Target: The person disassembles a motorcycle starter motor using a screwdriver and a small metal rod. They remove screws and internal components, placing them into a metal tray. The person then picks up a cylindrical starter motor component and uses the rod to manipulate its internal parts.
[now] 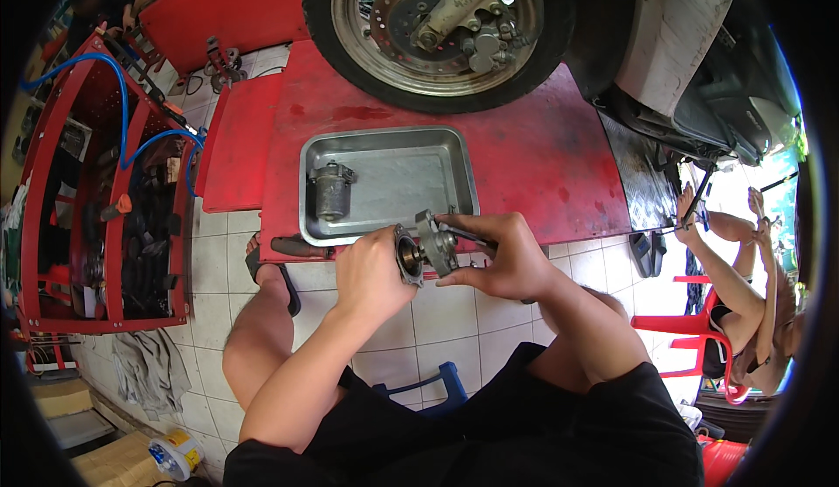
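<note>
My left hand (367, 281) is wrapped round a round metal housing (409, 255) with a flanged rim. My right hand (507, 255) grips a grey metal part (434, 242) beside it, which a short shaft appears to join to the housing; a thin dark item, too hidden to name, lies along my right fingers. Just beyond my hands, a shallow steel tray (459, 159) rests on the red platform (542, 163), with a cylindrical metal part (333, 197) standing at its left side.
A scooter's front wheel (332, 54) is above the platform. A red tool cart (70, 190) with a blue hose is at left, and a white bucket (175, 454) at lower left. At right, another person (747, 312) sits on a red plastic chair. A blue stool (450, 380) is beneath me.
</note>
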